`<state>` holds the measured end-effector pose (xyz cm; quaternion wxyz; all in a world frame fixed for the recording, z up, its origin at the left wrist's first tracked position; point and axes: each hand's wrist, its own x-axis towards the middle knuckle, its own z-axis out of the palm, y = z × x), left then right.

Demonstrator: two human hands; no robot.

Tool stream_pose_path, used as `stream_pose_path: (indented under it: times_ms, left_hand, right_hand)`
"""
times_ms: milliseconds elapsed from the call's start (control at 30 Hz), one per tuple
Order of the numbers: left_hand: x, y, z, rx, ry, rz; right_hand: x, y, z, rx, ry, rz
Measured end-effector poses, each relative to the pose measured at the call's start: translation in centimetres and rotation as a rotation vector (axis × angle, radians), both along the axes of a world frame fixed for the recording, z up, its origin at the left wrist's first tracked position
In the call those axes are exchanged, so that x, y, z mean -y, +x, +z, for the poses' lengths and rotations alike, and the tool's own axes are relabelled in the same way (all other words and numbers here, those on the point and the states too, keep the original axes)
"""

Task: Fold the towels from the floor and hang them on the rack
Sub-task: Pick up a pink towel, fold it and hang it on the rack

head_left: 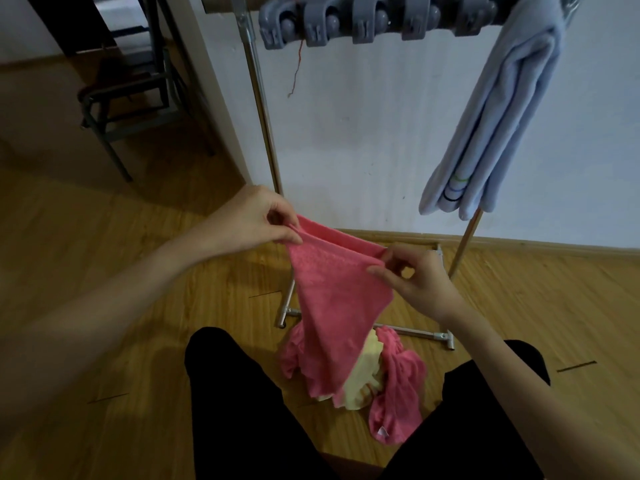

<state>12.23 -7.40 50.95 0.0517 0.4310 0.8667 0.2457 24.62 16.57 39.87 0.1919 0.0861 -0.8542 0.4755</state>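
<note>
Hands first: we are pinching the top edge of a pink towel (332, 306) at both corners, our left hand (249, 220) gripping it between thumb and curled fingers, our right hand (419, 282) doing the same at the other end. It is hanging folded between our knees, above a heap of pink and yellow towels (377, 375) lying on the wooden floor (104, 271). A pale blue towel (498, 123) is hanging on the rack (263, 109) by the white wall.
</note>
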Motion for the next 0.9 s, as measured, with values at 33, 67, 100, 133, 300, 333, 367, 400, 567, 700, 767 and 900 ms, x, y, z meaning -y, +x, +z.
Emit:
stream_pose_path:
  times_ms: [33,67,100,133,300,333,367,400,567,700,767,900]
  left_hand:
    - [0.1,-0.1,0.1,-0.063,-0.04,-0.02]
    - [0.2,-0.2,0.1,-0.114,-0.074,-0.045]
    - [0.3,-0.3,0.1,-0.138,-0.096,-0.067]
    - [0.4,-0.4,0.1,-0.138,-0.104,-0.082]
    - [0.3,-0.5,0.8,0.009,0.051,-0.055]
    - [0.2,-0.6,1.0,0.039,0.103,-0.044]
    - [0.2,-0.7,1.2,0.063,0.145,-0.039]
    - [0.1,-0.7,1.3,0.085,0.177,-0.04]
    - [-0.1,-1.3,1.4,0.157,0.237,-0.074]
    - [0.3,-2.0,1.2,0.198,0.167,-0.092]
    - [0.6,-2.0,1.0,0.193,0.103,-0.142]
    - [0.7,-1.7,1.0,0.288,0.127,-0.22]
  right_hand:
    - [-0.3,-0.2,0.4,-0.043,0.062,0.003]
    - [-0.6,-0.4,0.9,-0.074,0.122,0.009]
    - [-0.9,-0.7,1.3,-0.093,0.175,0.015]
    - [-1.2,-0.9,1.8,-0.102,0.221,0.022]
    - [-2.5,-1.1,3.5,-0.016,0.277,0.128]
    - [-2.7,-1.0,3.8,0.001,0.272,0.151]
    - [-2.7,-0.9,4.0,0.01,0.276,0.167]
    - [-2.7,-0.8,4.1,0.011,0.286,0.178]
    - [-2.3,-0.5,4.0,0.028,0.234,0.178]
    - [-2.3,-0.2,3.6,0.057,0.03,0.098]
    - [-2.4,-0.3,3.6,0.035,-0.047,0.058]
    - [-2.4,-0.3,3.6,0.038,-0.111,0.053]
